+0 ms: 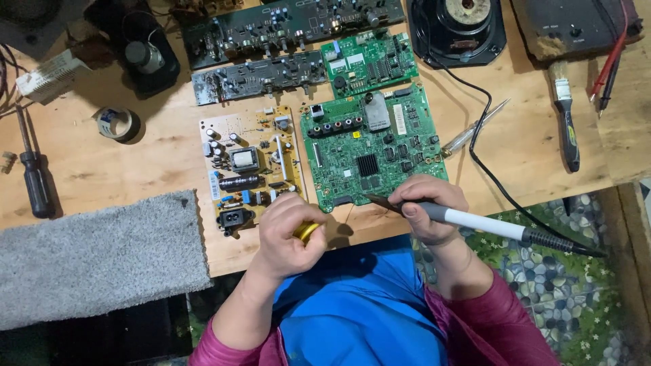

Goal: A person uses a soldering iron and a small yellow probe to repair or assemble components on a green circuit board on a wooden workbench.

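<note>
- Right hand (434, 207) was wrapped around a soldering iron (475, 220), white barrel with a dark grip, held like a pen; I saw its dark tip pointing left, just off the lower edge of the large green circuit board (373, 146).
- The iron's black cord (485, 135) ran from the handle up across the wooden surface (122, 169) toward the top of view.
- Left hand (288, 234) was curled shut around a small yellow object (306, 231); only a sliver showed between the fingers, so I could not tell what it was.
- The left hand sat at the near edge of the surface, overlapping the lower right corner of the pale power-supply board (247, 166).
- The pale board lay just left of the large green board; both were flat on the surface.
- A smaller green board (369, 64) and two long dark boards (271, 51) lay behind them.
- A loudspeaker (461, 27) sat at top, right of centre.
- A paintbrush (563, 112) and red and black probes (610, 61) lay at far right.
- A dark-handled screwdriver (34, 176) lay at far left, a roll of tape (115, 123) near it.
- A grey carpet piece (95, 257) covered the near left corner.
- A clear-handled screwdriver (471, 130) lay just right of the large green board.
</note>
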